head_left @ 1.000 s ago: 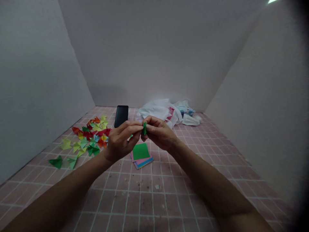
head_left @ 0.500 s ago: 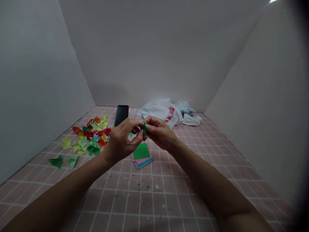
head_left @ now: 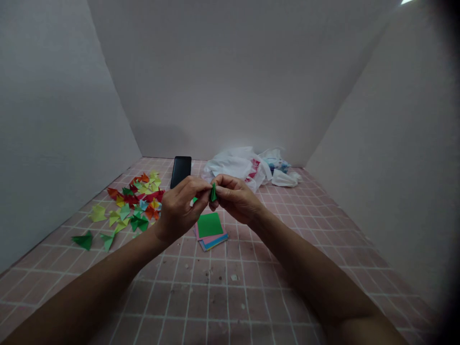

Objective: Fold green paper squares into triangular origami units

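Note:
My left hand (head_left: 179, 208) and my right hand (head_left: 235, 197) meet in mid-air above the pink tiled floor, both pinching a small folded green paper piece (head_left: 213, 192) between fingertips. The fingers of both hands are curled closed around it, and most of the paper is hidden. Directly below the hands lies a stack of coloured paper squares (head_left: 210, 231) with a green sheet on top. To the left, several folded paper pieces (head_left: 132, 203) in red, green, yellow and orange are scattered on the floor.
A black phone (head_left: 180, 172) lies flat behind the hands. White plastic bags (head_left: 247, 166) sit bunched at the back, against the wall. Grey walls close in on the left, back and right. Small crumbs dot the tiles (head_left: 223, 278) in front.
The fingers of both hands have shifted slightly on the green paper piece, and it sits a little lower. The arms stay in the same place.

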Available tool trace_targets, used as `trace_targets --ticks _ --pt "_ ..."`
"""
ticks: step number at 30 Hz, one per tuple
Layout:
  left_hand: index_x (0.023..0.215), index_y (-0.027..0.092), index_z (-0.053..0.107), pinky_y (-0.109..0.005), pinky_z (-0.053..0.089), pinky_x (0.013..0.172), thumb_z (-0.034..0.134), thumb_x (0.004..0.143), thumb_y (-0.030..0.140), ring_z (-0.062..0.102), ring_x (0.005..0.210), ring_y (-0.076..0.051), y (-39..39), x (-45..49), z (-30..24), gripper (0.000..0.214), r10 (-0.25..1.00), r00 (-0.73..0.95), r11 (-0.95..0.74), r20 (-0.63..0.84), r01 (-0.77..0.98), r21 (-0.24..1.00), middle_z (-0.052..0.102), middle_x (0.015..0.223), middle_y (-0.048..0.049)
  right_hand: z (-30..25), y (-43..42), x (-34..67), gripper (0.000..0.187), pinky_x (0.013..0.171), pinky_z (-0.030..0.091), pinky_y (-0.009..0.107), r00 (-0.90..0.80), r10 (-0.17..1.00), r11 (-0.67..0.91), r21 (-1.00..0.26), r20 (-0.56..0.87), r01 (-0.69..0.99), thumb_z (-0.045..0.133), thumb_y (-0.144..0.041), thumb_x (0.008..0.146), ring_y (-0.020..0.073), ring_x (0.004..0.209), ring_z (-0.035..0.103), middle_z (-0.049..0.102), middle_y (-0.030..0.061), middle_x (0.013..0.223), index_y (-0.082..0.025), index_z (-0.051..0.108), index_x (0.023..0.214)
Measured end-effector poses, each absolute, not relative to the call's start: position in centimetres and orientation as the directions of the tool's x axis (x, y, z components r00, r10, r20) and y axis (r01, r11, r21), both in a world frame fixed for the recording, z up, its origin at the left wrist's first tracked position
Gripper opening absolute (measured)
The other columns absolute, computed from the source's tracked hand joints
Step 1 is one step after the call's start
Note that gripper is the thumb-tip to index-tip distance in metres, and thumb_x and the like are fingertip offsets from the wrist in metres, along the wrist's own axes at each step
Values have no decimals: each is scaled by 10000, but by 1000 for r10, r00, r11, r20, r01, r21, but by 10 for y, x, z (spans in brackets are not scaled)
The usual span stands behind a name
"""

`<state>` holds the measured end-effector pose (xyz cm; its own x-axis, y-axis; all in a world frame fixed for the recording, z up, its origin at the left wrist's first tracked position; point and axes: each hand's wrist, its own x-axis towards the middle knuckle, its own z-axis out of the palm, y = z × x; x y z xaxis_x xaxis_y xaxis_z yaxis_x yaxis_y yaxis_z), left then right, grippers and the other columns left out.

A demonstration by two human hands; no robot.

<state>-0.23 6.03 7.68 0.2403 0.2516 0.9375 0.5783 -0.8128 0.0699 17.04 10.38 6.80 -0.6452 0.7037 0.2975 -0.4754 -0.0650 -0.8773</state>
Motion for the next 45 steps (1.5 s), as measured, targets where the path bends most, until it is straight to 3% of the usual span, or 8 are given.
trace_targets --ticks 17,29,37,43,45 --pt "965 199 661 -280 607 713 669 909 76 730 809 -165 60 -2 80 135 277 247 -816 929 570 91 739 871 -47 66 104 170 323 619 520 234 -640 707 -63 -875 301 -481 853 -395 797 99 600 618 643 -34 678 -177 619 842" --pt "1001 203 681 -275 611 778 661 928 87 741 866 -159 60 -4 78 138 281 259 -816 924 572 88 753 936 -49 65 103 168 342 607 514 239 -643 723 -159 -845 252 -510 880 -366 760 81 556 569 615 -46 674 -180 598 810" --pt "1012 197 693 -265 602 783 663 920 71 737 869 -155 60 -4 77 159 280 248 -827 928 553 102 748 929 -49 65 103 168 352 611 507 250 -637 720 -113 -860 274 -498 871 -393 767 95 573 573 614 -40 671 -183 595 830" --pt "1033 196 698 -264 613 767 646 922 85 747 876 -159 62 -5 76 166 257 289 -813 922 581 44 756 977 -62 64 104 167 334 618 502 241 -609 732 -70 -856 305 -512 864 -391 777 99 591 599 634 -39 670 -185 605 826" --pt "998 185 703 -276 619 784 633 919 79 742 884 -165 60 -3 78 150 292 256 -817 922 568 101 753 959 -65 63 104 166 345 617 503 235 -608 733 -73 -853 306 -517 873 -396 766 95 589 604 636 -44 676 -186 606 826"
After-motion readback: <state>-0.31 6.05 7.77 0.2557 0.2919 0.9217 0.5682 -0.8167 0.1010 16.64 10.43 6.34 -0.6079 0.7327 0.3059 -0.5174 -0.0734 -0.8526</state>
